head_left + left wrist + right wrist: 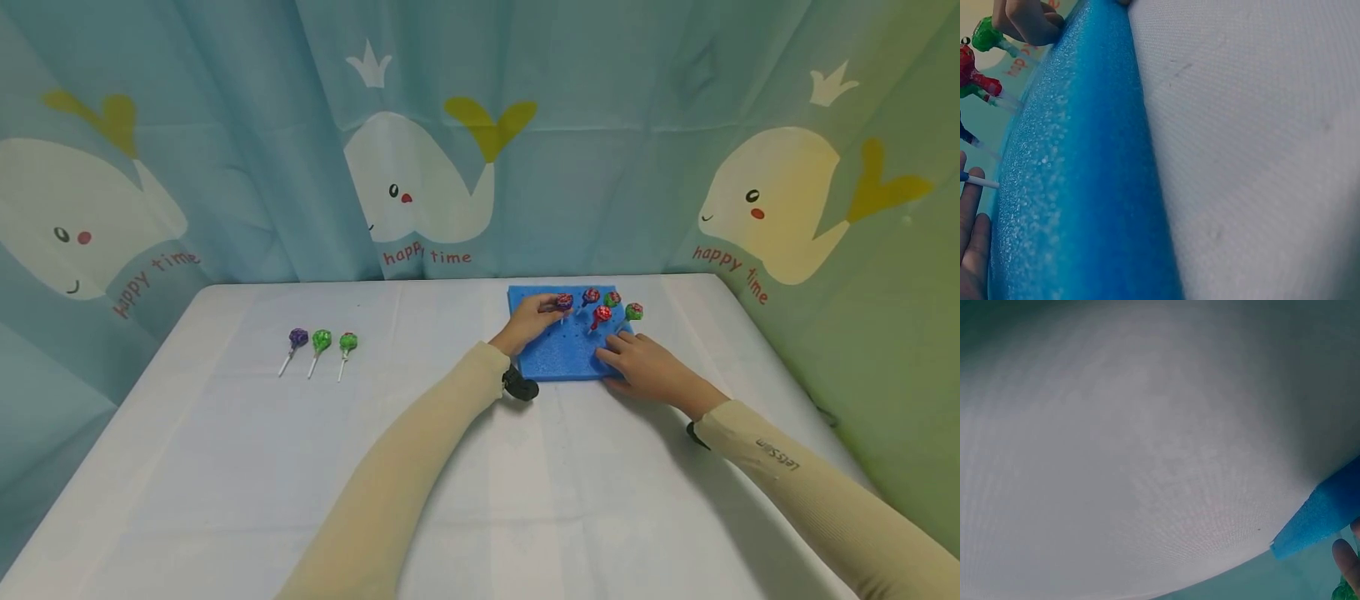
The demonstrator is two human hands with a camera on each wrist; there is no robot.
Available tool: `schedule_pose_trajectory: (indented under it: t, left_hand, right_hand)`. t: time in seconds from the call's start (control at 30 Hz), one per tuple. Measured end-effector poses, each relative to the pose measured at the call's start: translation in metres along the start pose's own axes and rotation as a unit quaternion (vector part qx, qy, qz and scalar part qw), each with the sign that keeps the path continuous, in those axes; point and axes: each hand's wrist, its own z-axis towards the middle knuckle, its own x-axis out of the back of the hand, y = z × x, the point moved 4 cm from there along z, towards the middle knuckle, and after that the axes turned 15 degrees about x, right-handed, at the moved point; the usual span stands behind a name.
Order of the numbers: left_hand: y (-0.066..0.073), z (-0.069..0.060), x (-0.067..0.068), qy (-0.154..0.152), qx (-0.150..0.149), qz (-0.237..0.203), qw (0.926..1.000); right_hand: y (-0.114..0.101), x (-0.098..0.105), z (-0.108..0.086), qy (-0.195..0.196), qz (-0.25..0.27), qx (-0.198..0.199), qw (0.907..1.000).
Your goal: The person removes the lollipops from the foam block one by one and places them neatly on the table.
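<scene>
My left hand (527, 325) pinches a purple-and-red lollipop (564, 302) over the left part of a blue foam board (558, 362). Its white stick (984, 182) points down at the foam in the left wrist view; whether the tip is in a hole I cannot tell. My right hand (651, 368) grips the board's right front corner, fingers on top and thumb low at the edge. Several lollipops stand tilted in the board between the hands, among them a red one (602, 314), a dark blue one (591, 296) and a green-and-red one (634, 311).
Apart on the left of the white table (442, 467) lie a purple lollipop (298, 337), a green lollipop (322, 339) and a green-and-red lollipop (348, 342). A whale-print curtain (600, 192) hangs behind the table and along its sides.
</scene>
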Motion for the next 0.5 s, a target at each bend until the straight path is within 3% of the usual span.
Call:
schedule_pose_trajectory:
  t: [0.5]
  left_hand:
    - [0.0096,-0.008,0.0041,-0.016,-0.037,-0.032,0.9987]
  right_hand:
    - [0.0007,0.0004,0.0006,-0.008,0.002,-0.002,1.0]
